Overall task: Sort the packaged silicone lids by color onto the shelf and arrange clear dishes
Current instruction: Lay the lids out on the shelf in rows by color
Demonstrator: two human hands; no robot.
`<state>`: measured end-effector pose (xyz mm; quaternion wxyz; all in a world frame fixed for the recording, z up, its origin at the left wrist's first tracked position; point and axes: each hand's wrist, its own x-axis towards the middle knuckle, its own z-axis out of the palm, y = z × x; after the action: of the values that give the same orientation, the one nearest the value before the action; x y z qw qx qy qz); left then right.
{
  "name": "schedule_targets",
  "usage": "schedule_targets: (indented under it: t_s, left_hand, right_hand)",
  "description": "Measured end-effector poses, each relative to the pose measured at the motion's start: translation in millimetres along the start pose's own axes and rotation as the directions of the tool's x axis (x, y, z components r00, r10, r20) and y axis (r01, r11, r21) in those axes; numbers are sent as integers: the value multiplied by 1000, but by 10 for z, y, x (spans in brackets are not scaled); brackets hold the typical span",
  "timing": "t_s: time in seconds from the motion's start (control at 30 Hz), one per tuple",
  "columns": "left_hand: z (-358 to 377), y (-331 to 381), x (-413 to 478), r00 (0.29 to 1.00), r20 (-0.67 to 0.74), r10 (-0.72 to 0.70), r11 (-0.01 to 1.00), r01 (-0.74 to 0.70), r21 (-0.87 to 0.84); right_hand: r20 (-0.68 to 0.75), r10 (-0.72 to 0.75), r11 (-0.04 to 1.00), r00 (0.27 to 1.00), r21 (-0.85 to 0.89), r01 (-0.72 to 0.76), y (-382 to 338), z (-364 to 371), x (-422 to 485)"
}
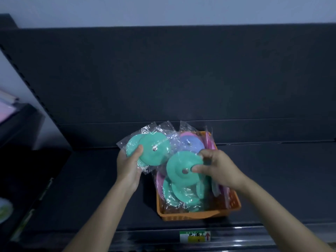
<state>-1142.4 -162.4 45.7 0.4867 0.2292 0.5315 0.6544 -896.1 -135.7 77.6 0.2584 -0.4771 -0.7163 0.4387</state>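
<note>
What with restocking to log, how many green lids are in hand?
3: two green lids overlapping in the left hand, one lid pinched by the right hand; others may hide behind.

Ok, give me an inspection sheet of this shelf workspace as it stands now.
Surface: dark shelf board carries an orange perforated plastic basket.
Job's things: the basket holds bagged green lids, a pink lid and a lilac-blue lid; clear dishes not seen.
Clutter: nothing seen.
Grippers: left hand grips two bagged green silicone lids; right hand fingers pinch another bagged green lid above the basket.
Cables: nothing seen.
Surroundings: dark back panel; green-and-white label on the shelf edge; blurred items at far left.
</note>
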Motion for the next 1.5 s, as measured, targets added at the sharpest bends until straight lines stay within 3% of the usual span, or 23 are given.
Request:
schedule_targets:
  t_s: [0.07,0.13,0.23,0.33,0.4,0.57,0.67,0.83,1.03,1.33,1.5]
  left_hand:
    - [14,20,-20,999,26,22,999,-23,24]
    - [64,50,-82,996,70,51,997,-54,52]
    - [169,94,-167,988,141,70,994,-81,75]
    - [253,142,-213,976,195,97,987,-120,111]
    - [273,149,-217,965,242,98,981,-135,142]
    - [211,251,-150,948,289,135,974,-181,139]
    - [145,370,-88,945,277,174,974,-206,91]
    - [-206,635,69,937,315,151,989,-145,-42]
    - [-854,771,404,969,237,71,997,-76,10]
    - [-1775,391,858,982,43,-183,977,177,115]
    - [-2118,227,1074,971,-49,-236,950,241,199]
  right_hand:
    - [-69,10,973,998,229,7,-44,-52,60]
    - [-105,14,945,994,326,21,-115,-39,137]
    - [-129,-45,989,991,136,62,-191,28,287]
    - [-74,-119,989,990,-92,112,-299,122,404]
    - [-11,-146,978,989,-150,143,-418,156,455]
    - [33,-143,979,989,-145,147,-638,162,575]
    - [-11,-114,993,993,4,114,-773,270,610]
    - [-189,64,897,980,442,27,-963,655,780]
    - [-168,265,747,950,659,-92,-1014,1459,1008]
    - [-63,559,555,827,770,-316,-642,2297,1154]
    - [-105,648,549,755,751,-367,-503,2410,1168]
